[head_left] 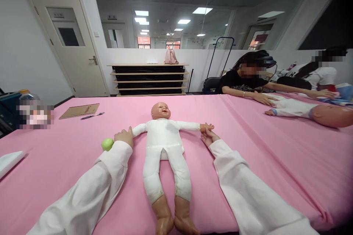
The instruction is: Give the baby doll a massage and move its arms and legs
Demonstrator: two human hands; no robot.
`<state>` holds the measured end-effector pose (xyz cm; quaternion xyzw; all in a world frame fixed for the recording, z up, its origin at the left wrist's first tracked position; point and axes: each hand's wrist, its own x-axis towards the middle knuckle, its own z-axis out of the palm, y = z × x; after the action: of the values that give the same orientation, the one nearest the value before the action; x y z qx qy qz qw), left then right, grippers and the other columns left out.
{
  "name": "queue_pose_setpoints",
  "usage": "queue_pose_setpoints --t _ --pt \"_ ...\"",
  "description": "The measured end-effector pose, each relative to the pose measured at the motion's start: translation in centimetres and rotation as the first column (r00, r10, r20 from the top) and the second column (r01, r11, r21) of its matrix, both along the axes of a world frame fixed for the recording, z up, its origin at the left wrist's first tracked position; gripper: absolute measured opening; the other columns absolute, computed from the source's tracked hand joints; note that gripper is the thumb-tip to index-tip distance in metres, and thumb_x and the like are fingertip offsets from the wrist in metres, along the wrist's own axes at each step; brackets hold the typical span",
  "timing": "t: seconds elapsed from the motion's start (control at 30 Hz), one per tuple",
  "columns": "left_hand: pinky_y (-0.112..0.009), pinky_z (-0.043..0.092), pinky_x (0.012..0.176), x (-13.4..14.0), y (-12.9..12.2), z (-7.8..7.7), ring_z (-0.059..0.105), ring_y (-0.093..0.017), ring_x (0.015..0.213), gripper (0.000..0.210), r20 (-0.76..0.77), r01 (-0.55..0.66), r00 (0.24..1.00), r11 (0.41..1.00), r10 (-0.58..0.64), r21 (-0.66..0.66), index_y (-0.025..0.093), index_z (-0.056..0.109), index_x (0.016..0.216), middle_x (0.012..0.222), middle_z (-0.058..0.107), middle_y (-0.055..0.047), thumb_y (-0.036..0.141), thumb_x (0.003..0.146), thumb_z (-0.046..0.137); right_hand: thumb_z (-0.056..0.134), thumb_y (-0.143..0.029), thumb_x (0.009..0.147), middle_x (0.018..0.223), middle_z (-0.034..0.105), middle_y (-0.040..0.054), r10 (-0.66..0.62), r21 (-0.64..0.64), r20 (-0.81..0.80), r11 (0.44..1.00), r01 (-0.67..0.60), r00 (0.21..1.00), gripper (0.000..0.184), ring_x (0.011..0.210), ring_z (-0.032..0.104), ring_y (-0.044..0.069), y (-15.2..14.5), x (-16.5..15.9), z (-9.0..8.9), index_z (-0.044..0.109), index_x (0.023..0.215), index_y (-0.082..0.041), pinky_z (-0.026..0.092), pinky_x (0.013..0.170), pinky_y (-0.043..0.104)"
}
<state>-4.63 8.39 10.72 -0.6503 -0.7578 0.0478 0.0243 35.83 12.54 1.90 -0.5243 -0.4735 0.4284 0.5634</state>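
Observation:
A baby doll (165, 134) with a white cloth body lies on its back, arms stretched out sideways and feet towards me. My left hand (124, 137) is closed at the end of the doll's arm on the left, hiding the doll's hand there. On the other side, my right hand (210, 137) holds the doll's hand (207, 127) from below, thumb against it. Beside my left hand, a light green round object (107, 144) rests on the pink cloth (121, 191); its kind is unclear.
A brown notebook (79, 111) and a pen (92, 115) lie at the back left. A white flat object (11, 162) is at the left edge. Across the table at right, a co-worker (242, 80) has both hands on another doll (298, 106). Another person (321, 75) sits beyond.

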Motion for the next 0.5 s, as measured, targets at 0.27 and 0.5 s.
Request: queue_pose_setpoints --t 0.27,0.5 --pt "-0.035 0.045 0.068 1.9 -0.3 3.7 0.059 -0.028 0.089 0.058 0.251 0.05 0.959 0.948 -0.134 0.316 0.022 0.027 0.134 0.109 0.055 -0.012 0.03 0.079 0.043 0.022 -0.052 0.086 0.141 0.031 0.0018 -0.07 0.031 -0.062 0.997 0.072 0.996 0.052 0.104 0.057 0.02 1.4 -4.5 4.4 0.011 0.135 -0.041 0.049 0.077 0.035" --pt "-0.031 0.044 0.071 5.9 4.0 2.3 0.058 -0.023 0.093 0.049 0.52 -0.198 0.829 0.761 -0.207 0.618 0.013 0.027 0.127 0.107 0.059 -0.011 0.032 0.083 0.041 0.057 -0.04 0.065 0.122 0.052 0.0113 -0.187 0.251 -0.084 0.946 0.203 0.979 0.062 0.106 0.054 0.024 6.8 -9.2 5.9 0.041 0.121 -0.019 0.045 0.088 0.039"
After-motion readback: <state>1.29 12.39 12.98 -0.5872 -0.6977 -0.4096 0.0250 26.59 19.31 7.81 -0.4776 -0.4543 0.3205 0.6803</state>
